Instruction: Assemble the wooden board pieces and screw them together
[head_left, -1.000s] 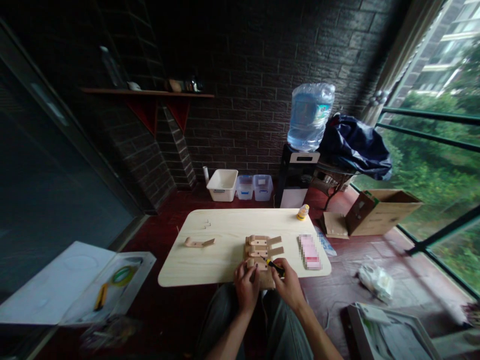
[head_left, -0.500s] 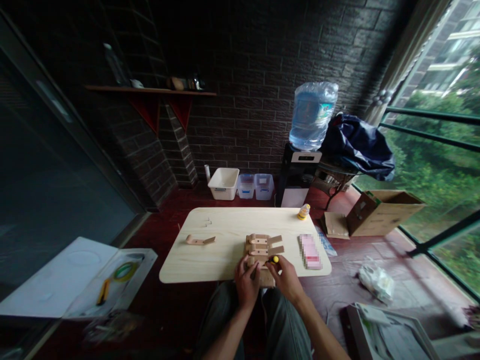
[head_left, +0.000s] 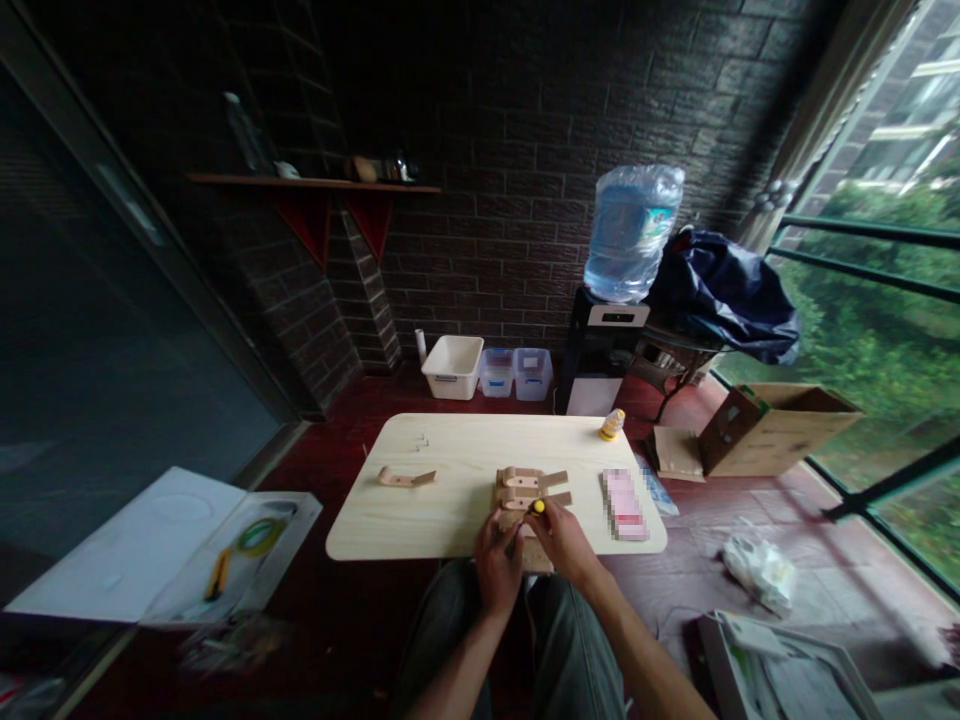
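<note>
A wooden rack [head_left: 537, 556] lies at the near edge of the pale table, with curved wooden hooks [head_left: 520, 477] in a row across it. My left hand [head_left: 498, 562] is closed on the nearest hook, its fingertips pressed against the wood. In my right hand [head_left: 564, 540] is a small screwdriver [head_left: 538, 507] with a yellow and black handle, held over that same hook. The fingers hide the screwdriver's tip. Farther left on the table rests a loose wooden hook [head_left: 406, 479], and beyond it stand several small screws [head_left: 422, 441].
On the table's right are a pink, blurred-out flat item [head_left: 625, 503] and a small yellow-based bottle [head_left: 612, 425]. An open white case [head_left: 225, 560] lies left of the table [head_left: 450, 535]. A water dispenser [head_left: 600, 350], plastic bins [head_left: 454, 365] and a cardboard box [head_left: 772, 430] stand beyond.
The screwdriver's yellow end has shifted left and a little away from me, and the right hand has turned with it. My left hand stays at the hook. The whole view has swung slightly.
</note>
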